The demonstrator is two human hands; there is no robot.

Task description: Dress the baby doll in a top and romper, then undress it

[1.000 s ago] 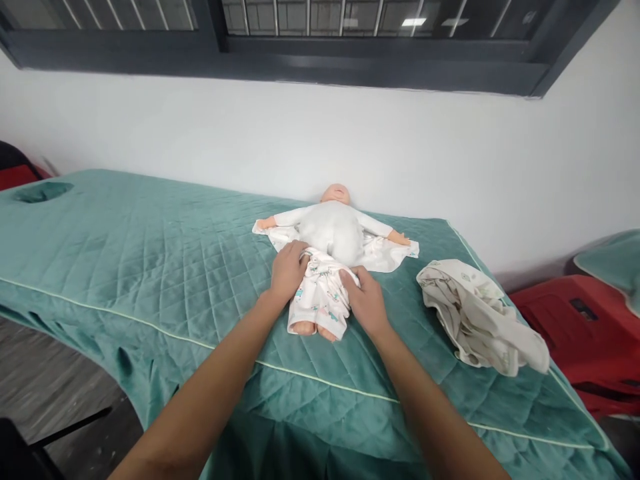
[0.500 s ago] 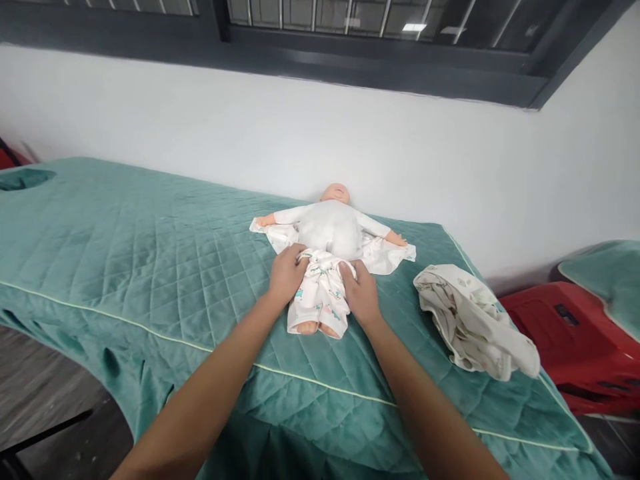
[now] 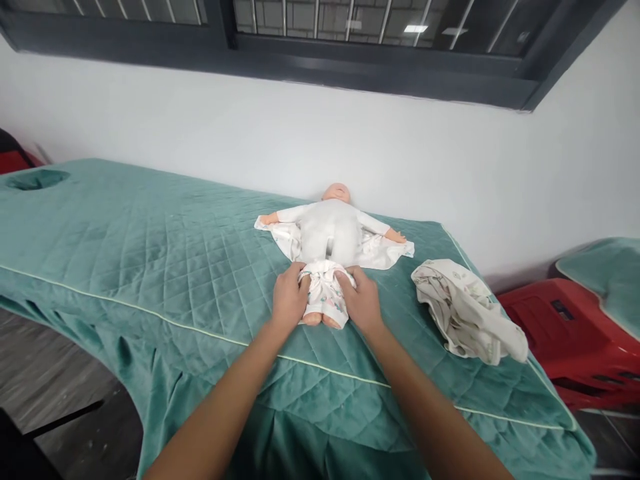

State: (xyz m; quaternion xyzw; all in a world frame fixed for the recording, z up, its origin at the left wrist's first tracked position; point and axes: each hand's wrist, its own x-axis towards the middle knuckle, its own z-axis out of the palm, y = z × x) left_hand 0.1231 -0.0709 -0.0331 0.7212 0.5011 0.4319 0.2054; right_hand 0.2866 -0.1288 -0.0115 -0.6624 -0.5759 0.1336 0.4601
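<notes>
A baby doll (image 3: 331, 227) in a white bodysuit lies on its back on a teal quilted bed (image 3: 150, 253), arms spread, head toward the wall. Patterned white trousers (image 3: 325, 293) are bunched low around its legs, with the bare feet showing at the hem. My left hand (image 3: 289, 299) grips the trousers' waistband on the left side. My right hand (image 3: 361, 301) grips the waistband on the right side. A patterned white cloth (image 3: 375, 250) lies spread under the doll.
A crumpled cream garment (image 3: 465, 310) lies on the bed to the right of the doll. Red furniture (image 3: 575, 340) stands off the bed's right end. The white wall runs just behind the doll's head. The bed's front edge drops to a dark floor.
Both hands have drawn the trousers' waistband down the doll's legs toward me, baring more of the white bodysuit. The trousers are now more bunched near the feet.
</notes>
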